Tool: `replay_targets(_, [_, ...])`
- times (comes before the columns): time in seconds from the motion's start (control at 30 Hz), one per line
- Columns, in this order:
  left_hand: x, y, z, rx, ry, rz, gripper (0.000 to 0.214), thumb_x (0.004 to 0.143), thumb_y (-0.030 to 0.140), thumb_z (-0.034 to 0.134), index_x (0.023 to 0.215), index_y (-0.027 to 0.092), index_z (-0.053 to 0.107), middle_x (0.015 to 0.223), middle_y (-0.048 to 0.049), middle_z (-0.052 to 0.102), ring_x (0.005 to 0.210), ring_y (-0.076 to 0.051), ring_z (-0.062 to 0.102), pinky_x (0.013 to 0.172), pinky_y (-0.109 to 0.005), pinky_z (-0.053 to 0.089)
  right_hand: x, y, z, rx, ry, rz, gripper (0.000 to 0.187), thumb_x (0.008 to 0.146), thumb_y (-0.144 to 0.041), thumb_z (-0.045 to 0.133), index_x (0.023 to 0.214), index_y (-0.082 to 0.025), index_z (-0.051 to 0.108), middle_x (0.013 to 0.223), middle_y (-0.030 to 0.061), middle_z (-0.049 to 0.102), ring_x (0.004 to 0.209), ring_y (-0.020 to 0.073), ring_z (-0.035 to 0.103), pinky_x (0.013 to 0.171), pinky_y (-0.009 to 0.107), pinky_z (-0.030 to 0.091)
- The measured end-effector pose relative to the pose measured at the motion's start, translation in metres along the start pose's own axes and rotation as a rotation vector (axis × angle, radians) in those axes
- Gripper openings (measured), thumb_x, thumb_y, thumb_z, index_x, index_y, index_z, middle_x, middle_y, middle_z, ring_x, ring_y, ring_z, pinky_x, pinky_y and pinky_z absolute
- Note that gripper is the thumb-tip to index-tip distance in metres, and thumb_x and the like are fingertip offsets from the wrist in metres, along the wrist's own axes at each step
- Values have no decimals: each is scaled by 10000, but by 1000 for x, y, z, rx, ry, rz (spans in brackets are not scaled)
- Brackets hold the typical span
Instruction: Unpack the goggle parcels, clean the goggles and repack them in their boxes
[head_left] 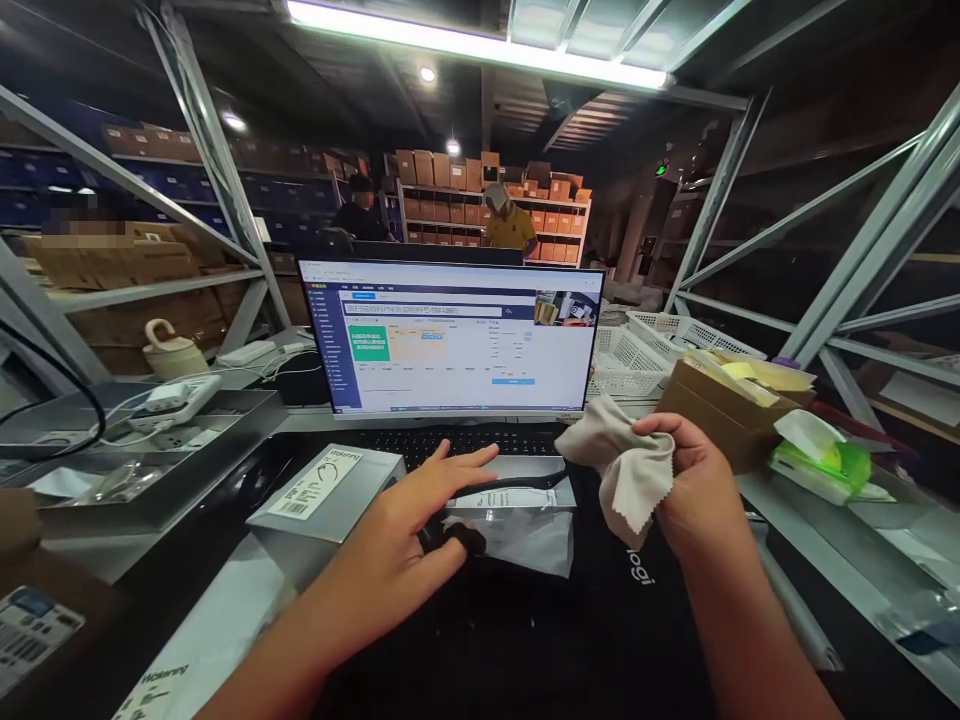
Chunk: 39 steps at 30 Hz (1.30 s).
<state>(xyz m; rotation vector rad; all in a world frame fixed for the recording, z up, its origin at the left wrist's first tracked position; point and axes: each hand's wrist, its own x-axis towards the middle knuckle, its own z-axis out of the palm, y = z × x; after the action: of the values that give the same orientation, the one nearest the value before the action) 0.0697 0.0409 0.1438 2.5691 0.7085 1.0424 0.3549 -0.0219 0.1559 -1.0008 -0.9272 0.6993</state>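
My left hand reaches over the desk's middle with its fingers stretched forward. Between thumb and fingers it holds what look like black glasses; a thin dark arm runs out to the right, and the rest is hidden by the hand. Pinched in my right hand is a crumpled beige cleaning cloth with a zigzag edge, hanging right of the glasses. A clear plastic bag lies under them, before an open grey box with a printed paper inside. Left of this stands a closed grey box with a label.
Behind the keyboard stands a lit monitor. White baskets, a brown carton and a green tissue pack stand right. A grey tray lies left. Two people are beyond the monitor.
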Motion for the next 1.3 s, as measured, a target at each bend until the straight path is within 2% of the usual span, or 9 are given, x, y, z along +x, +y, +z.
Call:
replay_targets(0.13, [1, 2, 0, -24, -3, 34, 574, 805, 67, 540, 1328, 303, 550, 1462, -36, 554, 1374, -278, 497, 1195, -585, 307, -15, -8, 8, -62, -51, 30, 475, 506, -165, 947, 899, -234, 688, 787, 17, 724, 634, 180, 635, 535, 260, 497])
replay_targets(0.23, [4, 5, 0, -25, -28, 62, 578, 796, 51, 519, 1321, 292, 545, 1460, -34, 557, 1354, -251, 525, 1220, -586, 251, -21, -12, 7, -73, -81, 19, 415, 555, -169, 925, 893, -242, 696, 767, 12, 717, 631, 175, 628, 542, 257, 491])
replay_targets(0.33, [5, 7, -1, -12, -52, 78, 591, 787, 54, 512, 1333, 278, 541, 1465, -49, 552, 1342, -257, 538, 1220, -594, 240, -23, -12, 4, -104, -107, 20, 351, 608, -185, 903, 893, -243, 706, 814, 27, 732, 662, 189, 643, 566, 271, 497])
replay_targets(0.53, [6, 8, -1, -47, -63, 76, 584, 790, 55, 513, 1322, 295, 547, 1442, -28, 576, 1341, -239, 539, 1231, -582, 214, -25, -14, 6, -126, -193, 39, 352, 626, -172, 888, 923, -247, 715, 888, 41, 759, 740, 213, 684, 619, 280, 515])
replay_targets(0.67, [7, 8, 2, -51, -48, 38, 568, 810, 75, 523, 1329, 306, 552, 1427, -22, 589, 1345, -252, 532, 1206, -587, 263, -27, -15, 9, -131, -220, 78, 374, 629, -135, 871, 950, -242, 710, 923, 41, 766, 797, 221, 692, 676, 290, 522])
replay_targets(0.83, [6, 7, 3, -67, -14, 33, 520, 831, 115, 560, 1313, 310, 583, 1388, -29, 619, 1321, -277, 550, 1165, -562, 347, -27, -7, 5, -167, -269, 79, 397, 630, -118, 864, 977, -249, 721, 884, 25, 750, 766, 206, 671, 651, 276, 503])
replay_targets(1.07, [7, 6, 3, -68, -31, 58, 528, 819, 100, 548, 1302, 311, 579, 1391, -26, 617, 1331, -270, 542, 1176, -566, 329, -27, -7, 5, -199, -312, 40, 371, 676, -122, 812, 1010, -247, 712, 915, 22, 740, 784, 198, 673, 659, 268, 500])
replay_targets(1.23, [8, 11, 5, -18, -96, 82, 596, 761, 55, 502, 1291, 312, 595, 1412, 2, 602, 1330, -221, 551, 1211, -581, 275, -32, -6, 15, -219, -447, 103, 367, 714, -143, 788, 1056, -252, 710, 956, 28, 739, 797, 193, 672, 661, 264, 504])
replay_targets(1.3, [7, 12, 8, 0, -63, 82, 570, 729, 63, 509, 1236, 290, 638, 1374, -6, 633, 1291, -227, 588, 1199, -572, 317, -34, -2, 18, -238, -460, 121, 327, 718, -149, 790, 1021, -248, 717, 953, 24, 734, 798, 187, 664, 675, 263, 503])
